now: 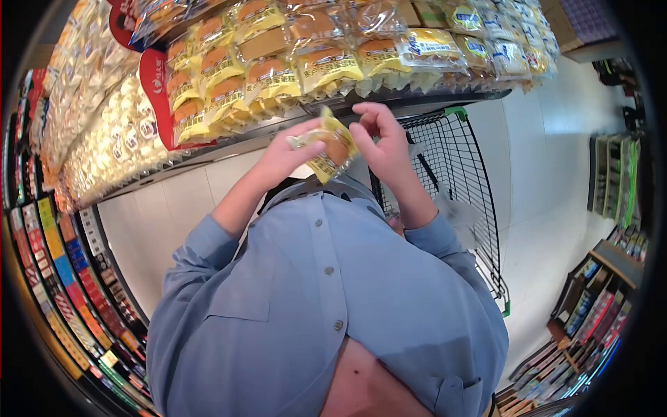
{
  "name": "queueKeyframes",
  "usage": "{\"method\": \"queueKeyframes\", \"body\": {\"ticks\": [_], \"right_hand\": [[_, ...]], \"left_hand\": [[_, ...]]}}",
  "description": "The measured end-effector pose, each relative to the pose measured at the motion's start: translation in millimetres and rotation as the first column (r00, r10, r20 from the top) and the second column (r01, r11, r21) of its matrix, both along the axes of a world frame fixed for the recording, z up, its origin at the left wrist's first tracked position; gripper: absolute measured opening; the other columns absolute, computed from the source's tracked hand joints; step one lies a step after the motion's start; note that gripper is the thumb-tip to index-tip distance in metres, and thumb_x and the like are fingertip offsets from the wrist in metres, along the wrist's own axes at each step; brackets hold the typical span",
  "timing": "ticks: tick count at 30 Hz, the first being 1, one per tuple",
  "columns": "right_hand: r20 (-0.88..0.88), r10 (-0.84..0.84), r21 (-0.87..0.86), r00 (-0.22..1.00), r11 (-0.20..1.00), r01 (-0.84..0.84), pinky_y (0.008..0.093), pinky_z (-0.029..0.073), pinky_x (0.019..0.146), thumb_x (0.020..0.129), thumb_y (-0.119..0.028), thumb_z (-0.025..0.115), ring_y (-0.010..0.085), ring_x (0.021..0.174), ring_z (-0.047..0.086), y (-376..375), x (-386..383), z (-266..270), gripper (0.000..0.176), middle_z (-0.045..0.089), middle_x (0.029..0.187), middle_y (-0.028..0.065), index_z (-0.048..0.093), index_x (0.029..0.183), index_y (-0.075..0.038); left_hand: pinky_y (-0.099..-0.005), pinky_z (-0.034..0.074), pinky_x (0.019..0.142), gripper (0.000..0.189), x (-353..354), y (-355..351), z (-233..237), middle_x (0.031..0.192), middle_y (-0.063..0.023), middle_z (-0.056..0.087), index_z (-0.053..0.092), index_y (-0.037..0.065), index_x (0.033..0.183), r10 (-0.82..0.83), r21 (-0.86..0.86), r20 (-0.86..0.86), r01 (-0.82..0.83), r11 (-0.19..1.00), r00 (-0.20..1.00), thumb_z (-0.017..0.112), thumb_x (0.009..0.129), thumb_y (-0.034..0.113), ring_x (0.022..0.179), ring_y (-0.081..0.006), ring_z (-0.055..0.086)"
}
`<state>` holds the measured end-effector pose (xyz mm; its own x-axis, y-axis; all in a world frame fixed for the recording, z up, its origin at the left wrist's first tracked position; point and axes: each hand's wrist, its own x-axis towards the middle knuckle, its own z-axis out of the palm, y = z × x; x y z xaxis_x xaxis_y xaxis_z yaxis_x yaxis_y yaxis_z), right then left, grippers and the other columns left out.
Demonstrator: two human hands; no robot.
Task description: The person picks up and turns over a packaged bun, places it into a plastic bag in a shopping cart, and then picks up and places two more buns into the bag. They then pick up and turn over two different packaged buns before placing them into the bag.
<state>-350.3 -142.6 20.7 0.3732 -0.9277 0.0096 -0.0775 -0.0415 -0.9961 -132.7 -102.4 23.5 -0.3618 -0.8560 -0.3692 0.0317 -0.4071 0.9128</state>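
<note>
A small cake in a clear and yellow wrapper point(335, 149) is held up in front of my body, just off the edge of the display. My left hand point(286, 154) grips its left side, with the thumb across the wrapper. Close to its right side is my right hand point(380, 141), raised with its fingers curved and apart, and nothing shows in it. Rows of similar yellow-wrapped cakes point(272, 76) lie on the display beyond my hands.
A black wire shopping cart point(462, 167) with green corners stands at my right, a clear bag inside. Light wrapped goods point(114, 139) fill the display's left part. Stocked shelves point(69, 278) line the lower left, and more shelves point(594, 299) stand at the right.
</note>
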Motion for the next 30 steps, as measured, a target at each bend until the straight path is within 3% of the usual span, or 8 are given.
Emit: {"method": "queueKeyframes", "body": {"ticks": [2,6,9,10,16,18,24,30], "right_hand": [[0.033,-0.15,-0.042,0.988,0.988,0.151,0.0234,0.046,0.069,0.091,-0.008,0.063,0.0069,0.08,0.053,-9,19,-2,0.031,0.057,0.092,-0.0005,0.055,0.12,-0.003],[0.236,-0.007,0.222,0.972,0.974,-0.047,0.0216,0.048,0.067,0.093,-0.017,0.066,0.0058,0.073,0.053,-4,50,-20,0.027,0.057,0.087,-0.0011,0.057,0.114,-0.002],[0.276,0.122,0.408,0.953,0.883,-0.231,0.0208,0.047,0.062,0.096,-0.018,0.061,0.0051,0.071,0.054,5,57,-18,0.019,0.058,0.086,-0.0012,0.058,0.108,-0.003],[0.296,0.112,0.36,0.949,0.907,-0.219,0.02,0.046,0.058,0.098,-0.017,0.058,0.0038,0.069,0.055,8,60,-17,0.013,0.058,0.082,-0.0016,0.058,0.097,-0.004],[0.317,0.031,0.343,0.948,0.928,-0.145,0.0189,0.041,0.057,0.098,-0.012,0.055,0.001,0.065,0.049,3,65,-17,0.019,0.053,0.072,-0.0045,0.05,0.081,-0.007],[0.314,0.041,0.32,0.949,0.936,-0.146,0.0187,0.039,0.057,0.098,-0.012,0.055,0.0003,0.065,0.046,3,65,-19,0.019,0.051,0.072,-0.0056,0.049,0.081,-0.007],[0.293,0.082,0.313,0.953,0.933,-0.177,0.0175,0.034,0.058,0.099,-0.01,0.054,-0.0014,0.068,0.04,9,83,-8,0.018,0.047,0.074,-0.0081,0.048,0.082,-0.007],[0.293,0.056,0.318,0.954,0.936,-0.153,0.0174,0.037,0.063,0.1,-0.01,0.053,-0.001,0.072,0.042,9,104,8,0.011,0.05,0.08,-0.0076,0.053,0.09,-0.006]], "left_hand": [[-0.0316,0.046,0.099,0.054,15,19,3,0.126,-0.007,0.058,0.045,0.003,0.139,0.356,0.124,-0.187,-0.338,0.933,0.915,0.066,0.092,0.02,0.116,-0.0159,0.056],[-0.0389,0.048,0.101,0.06,24,41,19,0.134,-0.0096,0.053,0.035,0.003,0.145,0.579,0.245,-0.381,-0.525,0.815,0.721,0.063,0.093,0.015,0.12,-0.0213,0.056],[-0.0384,0.048,0.101,0.057,26,48,16,0.133,-0.0096,0.055,0.038,0.003,0.143,0.589,0.231,-0.371,-0.544,0.807,0.718,0.062,0.094,0.017,0.12,-0.0202,0.056],[-0.0384,0.048,0.101,0.057,28,50,16,0.133,-0.0096,0.055,0.038,0.003,0.143,0.598,0.231,-0.374,-0.553,0.8,0.709,0.062,0.094,0.017,0.12,-0.0202,0.056],[-0.0325,0.052,0.094,0.053,52,55,20,0.128,-0.0093,0.059,0.045,0.002,0.138,0.485,0.289,-0.459,-0.391,0.874,0.744,0.063,0.094,0.024,0.112,-0.0177,0.061],[-0.03,0.053,0.09,0.053,68,57,15,0.126,-0.008,0.059,0.046,0.002,0.137,0.328,0.259,-0.367,-0.243,0.935,0.87,0.065,0.092,0.025,0.107,-0.0151,0.062],[-0.0289,0.051,0.089,0.051,76,50,37,0.123,-0.0056,0.059,0.047,0.003,0.133,0.229,0.099,-0.074,-0.221,0.97,0.971,0.067,0.092,0.025,0.11,-0.0111,0.058],[-0.0318,0.046,0.098,0.048,80,44,21,0.127,-0.0056,0.058,0.047,0.003,0.134,0.372,0.106,-0.229,-0.357,0.928,0.9,0.064,0.095,0.024,0.114,-0.0136,0.056]]}}
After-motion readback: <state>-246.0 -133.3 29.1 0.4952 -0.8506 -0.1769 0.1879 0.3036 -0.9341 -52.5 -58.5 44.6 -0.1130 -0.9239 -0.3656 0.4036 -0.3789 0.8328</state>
